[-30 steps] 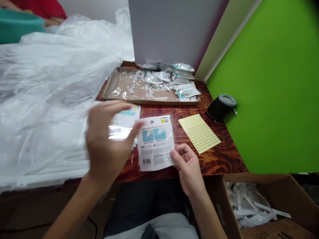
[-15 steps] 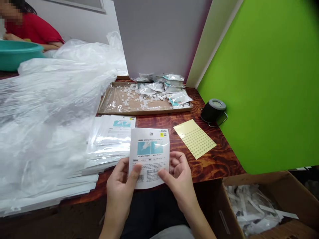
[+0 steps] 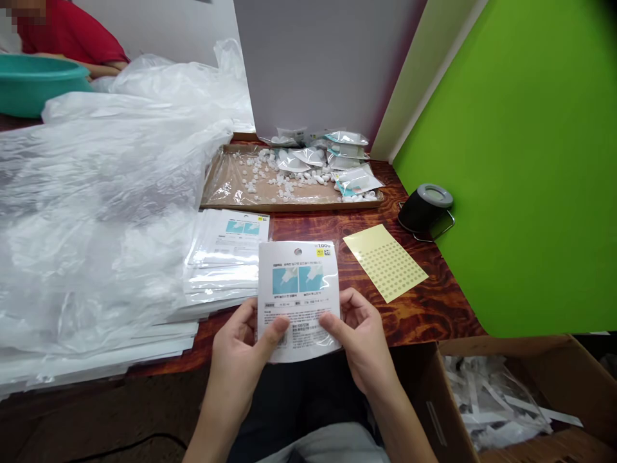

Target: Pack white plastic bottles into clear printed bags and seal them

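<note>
Between both hands I hold a flat printed packet [image 3: 299,302], its back with two blue pictures and small text turned to me. My left hand [image 3: 245,347] grips its lower left side, thumb on the front. On the lower right side my right hand [image 3: 359,337] does the same, fingers curled behind. Just beyond, to the left, lies a stack of similar packets [image 3: 229,247]. A yellow sticker sheet [image 3: 385,262] with rows of small round dots rests on the table right of my hands.
A shallow cardboard tray [image 3: 226,199] holds small white plastic pieces and several filled packets. A black cylindrical device [image 3: 424,209] stands by the green panel [image 3: 520,161]. Clear plastic bags [image 3: 106,225] cover the left. A carton [image 3: 544,386] of scraps stands lower right; a person in red [image 3: 72,35] sits beyond a teal basin [image 3: 43,83].
The view has shifted slightly, so the surroundings sit a little higher and further right. My right thumb has slid up a little on the packet, which both hands still hold.
</note>
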### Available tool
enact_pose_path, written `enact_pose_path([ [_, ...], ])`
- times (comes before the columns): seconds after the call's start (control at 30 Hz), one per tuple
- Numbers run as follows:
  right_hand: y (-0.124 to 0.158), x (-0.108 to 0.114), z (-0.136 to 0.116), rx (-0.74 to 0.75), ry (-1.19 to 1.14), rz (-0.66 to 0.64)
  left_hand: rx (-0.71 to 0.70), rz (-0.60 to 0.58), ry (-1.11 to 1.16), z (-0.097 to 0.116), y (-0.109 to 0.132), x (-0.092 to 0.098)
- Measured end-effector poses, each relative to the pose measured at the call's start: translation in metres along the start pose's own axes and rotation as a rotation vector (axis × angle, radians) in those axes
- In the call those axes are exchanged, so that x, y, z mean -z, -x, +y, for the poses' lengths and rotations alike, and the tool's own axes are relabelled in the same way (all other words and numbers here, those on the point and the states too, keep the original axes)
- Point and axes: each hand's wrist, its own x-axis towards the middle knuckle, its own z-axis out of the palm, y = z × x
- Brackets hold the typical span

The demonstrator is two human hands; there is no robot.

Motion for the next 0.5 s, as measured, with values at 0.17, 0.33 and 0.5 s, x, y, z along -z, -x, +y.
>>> enact_pose_path([
  [0.17,-0.003,0.009,-0.002,-0.008,-0.019,-0.008,0.021,0.023,0.005,-0.001,-0.001,0.008],
  [0.33,-0.004,0.012,-0.003,-0.001,-0.005,-0.002,0.004,0.094,-0.054,-0.006,-0.002,0.016],
  [0.5,-0.004,0.013,-0.003,-0.014,0.013,-0.031,0.023,0.112,-0.073,-0.008,-0.003,0.02],
])
